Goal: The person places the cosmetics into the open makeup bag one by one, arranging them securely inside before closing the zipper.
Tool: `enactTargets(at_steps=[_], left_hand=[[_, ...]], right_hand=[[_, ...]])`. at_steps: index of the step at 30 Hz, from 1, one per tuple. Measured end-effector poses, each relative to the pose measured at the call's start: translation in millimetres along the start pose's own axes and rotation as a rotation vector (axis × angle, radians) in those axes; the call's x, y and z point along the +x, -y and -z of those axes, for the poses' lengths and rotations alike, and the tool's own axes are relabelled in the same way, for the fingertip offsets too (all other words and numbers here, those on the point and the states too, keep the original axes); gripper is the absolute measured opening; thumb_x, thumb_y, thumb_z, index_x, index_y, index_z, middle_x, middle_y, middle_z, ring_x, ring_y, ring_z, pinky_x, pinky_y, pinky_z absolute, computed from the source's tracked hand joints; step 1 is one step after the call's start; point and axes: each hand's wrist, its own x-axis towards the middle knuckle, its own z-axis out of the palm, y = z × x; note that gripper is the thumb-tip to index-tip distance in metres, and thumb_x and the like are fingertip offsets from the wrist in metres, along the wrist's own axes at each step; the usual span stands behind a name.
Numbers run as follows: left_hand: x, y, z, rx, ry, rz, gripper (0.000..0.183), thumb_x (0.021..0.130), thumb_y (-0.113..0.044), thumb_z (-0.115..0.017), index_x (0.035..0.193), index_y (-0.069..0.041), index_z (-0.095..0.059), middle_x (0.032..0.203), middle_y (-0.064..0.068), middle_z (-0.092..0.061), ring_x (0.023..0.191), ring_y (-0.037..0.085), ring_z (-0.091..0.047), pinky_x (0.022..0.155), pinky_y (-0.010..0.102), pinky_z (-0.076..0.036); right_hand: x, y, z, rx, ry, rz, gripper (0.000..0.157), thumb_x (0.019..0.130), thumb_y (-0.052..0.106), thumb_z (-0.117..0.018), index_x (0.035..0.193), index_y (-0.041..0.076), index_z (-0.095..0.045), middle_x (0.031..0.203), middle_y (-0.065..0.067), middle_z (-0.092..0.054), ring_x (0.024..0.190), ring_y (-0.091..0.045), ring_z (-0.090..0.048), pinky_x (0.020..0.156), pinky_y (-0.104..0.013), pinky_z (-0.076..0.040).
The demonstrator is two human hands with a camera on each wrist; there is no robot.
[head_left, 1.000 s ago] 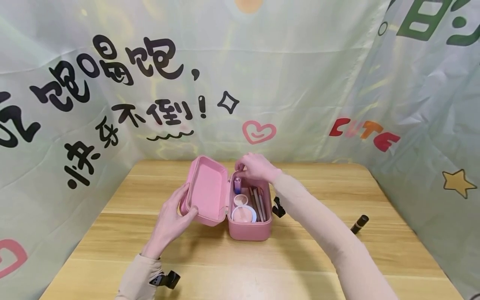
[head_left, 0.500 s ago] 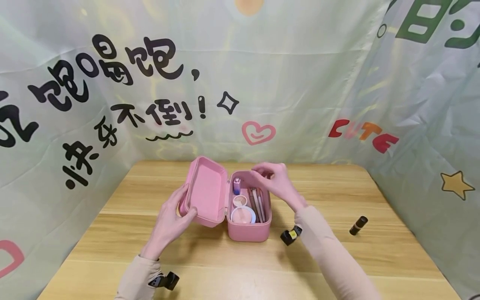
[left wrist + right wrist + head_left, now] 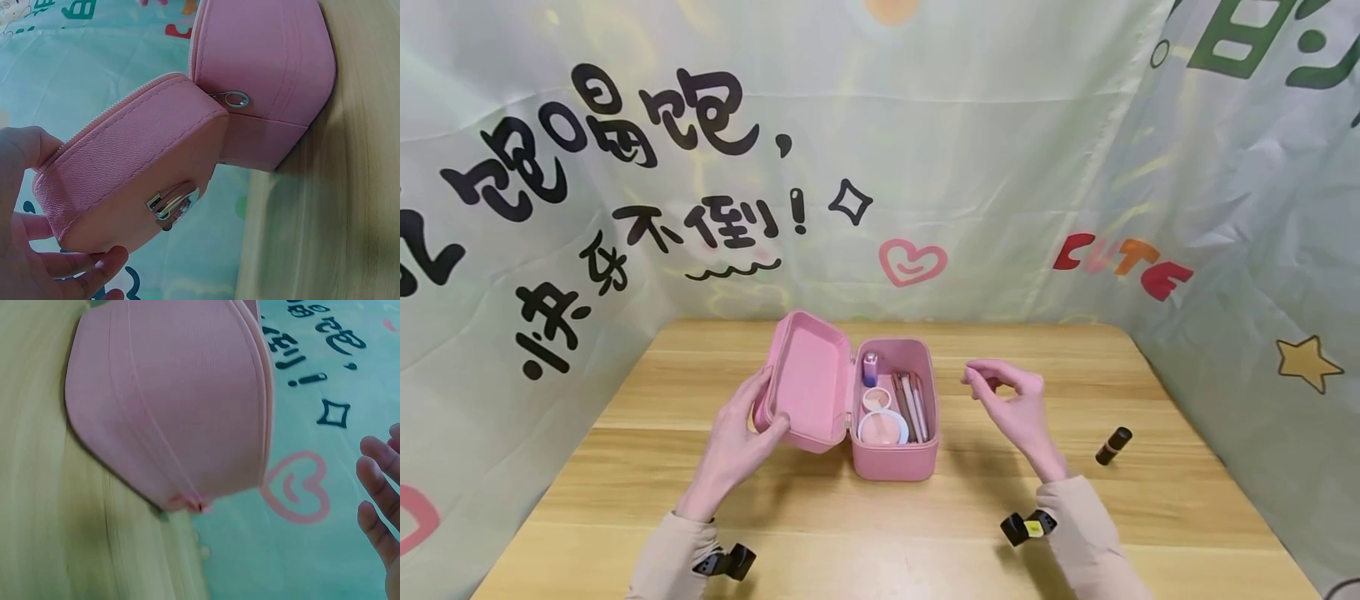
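Observation:
A pink zippered makeup case [image 3: 893,463] stands on the table with its lid [image 3: 811,382] swung out to the left. My left hand [image 3: 733,437] grips the lid's outer edge, thumb on the rim and fingers against the outside, as the left wrist view shows. Inside the case are a purple capped tube [image 3: 870,369], a small round compact [image 3: 876,400], a larger round compact [image 3: 882,427] and several slim sticks [image 3: 910,407]. My right hand [image 3: 1017,407] hovers to the right of the case, fingers loosely bent and holding nothing.
A black tube [image 3: 1113,446] lies on the wooden table [image 3: 865,542] at the right. Printed cloth [image 3: 1000,167] hangs behind the table and along both sides. A metal zipper pull [image 3: 237,99] hangs near the lid's hinge in the left wrist view.
My right hand has moved from over the case's back rim, out to the right and toward me, away from it. The left hand still holds the lid in place.

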Motion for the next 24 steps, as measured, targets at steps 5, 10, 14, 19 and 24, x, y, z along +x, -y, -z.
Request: enactTargets(at_steps=[5, 10, 14, 19, 24], left_hand=[[0.3, 0.1, -0.1, 0.001, -0.003, -0.015, 0.069, 0.082, -0.01, -0.07, 0.146, 0.001, -0.049, 0.151, 0.024, -0.049, 0.134, 0.047, -0.052, 0.109, 0.061, -0.043], [0.2, 0.5, 0.2, -0.006, 0.001, -0.009, 0.069, 0.083, -0.011, -0.07, 0.148, 0.0, -0.047, 0.152, 0.024, -0.048, 0.134, 0.047, -0.051, 0.11, 0.062, -0.043], [-0.3, 0.7, 0.3, -0.007, 0.005, -0.002, 0.069, 0.083, -0.011, -0.069, 0.148, -0.001, -0.047, 0.152, 0.024, -0.048, 0.135, 0.047, -0.051, 0.109, 0.062, -0.043], [-1.3, 0.6, 0.4, -0.007, 0.01, 0.006, 0.069, 0.083, -0.011, -0.069, 0.148, -0.001, -0.047, 0.153, 0.023, -0.048, 0.135, 0.047, -0.051, 0.109, 0.062, -0.043], [-0.5, 0.2, 0.6, -0.003, 0.007, 0.001, 0.069, 0.083, -0.012, -0.07, 0.148, -0.001, -0.047, 0.152, 0.023, -0.048, 0.134, 0.047, -0.052, 0.108, 0.062, -0.044]], right_hand=[[-11.2, -2.5, 22.9, -0.033, -0.068, 0.036, 0.028, 0.073, -0.025, -0.068, 0.092, -0.007, -0.075, 0.075, -0.02, -0.074, 0.056, -0.006, -0.063, 0.058, -0.011, -0.05], [-17.3, 7.6, 45.1, -0.108, -0.116, 0.001, 0.024, 0.072, -0.027, -0.066, 0.09, -0.012, -0.073, 0.076, -0.012, -0.076, 0.059, 0.001, -0.062, 0.06, -0.008, -0.048], [-20.9, 13.3, 60.5, -0.147, -0.131, -0.054, 0.023, 0.074, -0.026, -0.065, 0.092, -0.013, -0.072, 0.079, 0.002, -0.077, 0.061, 0.001, -0.062, 0.063, -0.007, -0.047], [-26.8, 1.3, 76.3, -0.183, -0.155, -0.108, 0.023, 0.076, -0.021, -0.07, 0.094, -0.008, -0.074, 0.083, 0.019, -0.074, 0.065, 0.007, -0.061, 0.064, -0.007, -0.045], [-27.4, -4.8, 88.9, -0.246, -0.16, -0.151, 0.021, 0.077, -0.017, -0.073, 0.095, -0.007, -0.075, 0.087, 0.031, -0.07, 0.071, 0.011, -0.059, 0.06, -0.008, -0.04]])
